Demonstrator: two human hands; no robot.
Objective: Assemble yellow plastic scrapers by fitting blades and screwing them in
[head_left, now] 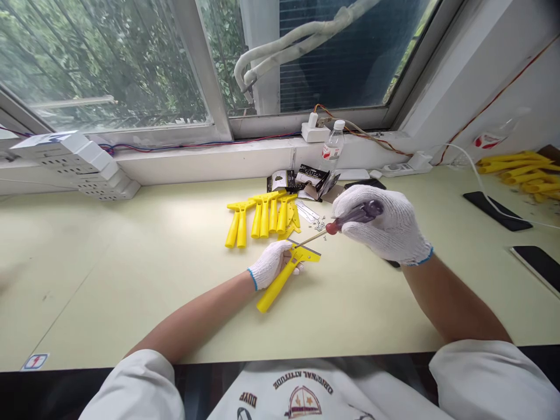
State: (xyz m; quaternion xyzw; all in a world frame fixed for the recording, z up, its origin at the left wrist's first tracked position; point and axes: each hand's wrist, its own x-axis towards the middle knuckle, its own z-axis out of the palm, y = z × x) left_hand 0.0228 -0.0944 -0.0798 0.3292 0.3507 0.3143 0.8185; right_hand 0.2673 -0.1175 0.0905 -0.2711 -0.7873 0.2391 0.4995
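Observation:
A yellow scraper [280, 284] with a thin blade along its head is gripped near the head by my left hand [272, 265], in a white knit glove. My right hand [385, 224], gloved too, is wrapped round a screwdriver [356, 217] with a dark and red handle. The shaft slants down to the left, its tip at the scraper's head. Small screws [320, 224] lie scattered just behind, beside some flat blades [307, 212]. Several more yellow scrapers [263, 216] are laid out behind my left hand.
Black packets [311, 175] and a plastic bottle [333, 143] stand by the window sill. Stacked white boxes [96, 169] are at the back left. On the right lie phones [496, 211], a white cable and a yellow pile [525, 172].

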